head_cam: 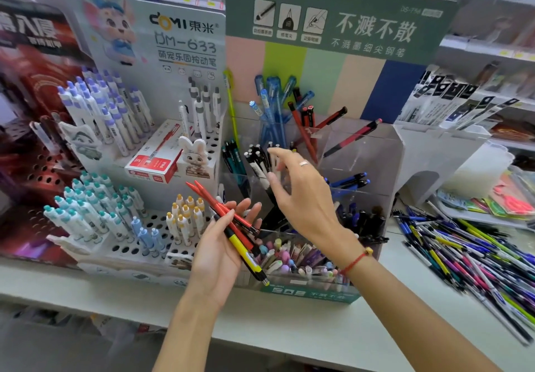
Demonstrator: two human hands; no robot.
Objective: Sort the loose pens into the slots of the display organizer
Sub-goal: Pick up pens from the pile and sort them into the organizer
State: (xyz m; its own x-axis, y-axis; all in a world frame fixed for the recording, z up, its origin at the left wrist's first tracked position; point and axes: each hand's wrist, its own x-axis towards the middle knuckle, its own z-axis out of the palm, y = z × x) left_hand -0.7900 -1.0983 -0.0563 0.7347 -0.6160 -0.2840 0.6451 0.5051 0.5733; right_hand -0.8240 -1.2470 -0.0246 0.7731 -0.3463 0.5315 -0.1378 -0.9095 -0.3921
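Note:
My left hand [224, 240] holds a bundle of pens [231, 221] across its palm: red ones and a yellow-and-black one pointing down to the right. My right hand [301, 192] hovers with relaxed fingers and nothing in them over the clear acrylic organizer [362, 157], beside the slot of black-and-white pens [257, 160]. Other slots hold blue pens [272, 105], red pens [307, 125] and dark blue pens [347, 182]. A heap of loose pens [469, 253] lies on the shelf to the right.
A white Domi display [162, 218] with purple, teal and yellow-capped pens stands on the left, with a red pen box [156, 157] on it. A front tray of pastel erasers [292, 258] sits below my hands. Packaged refills [451, 99] stand at the right back.

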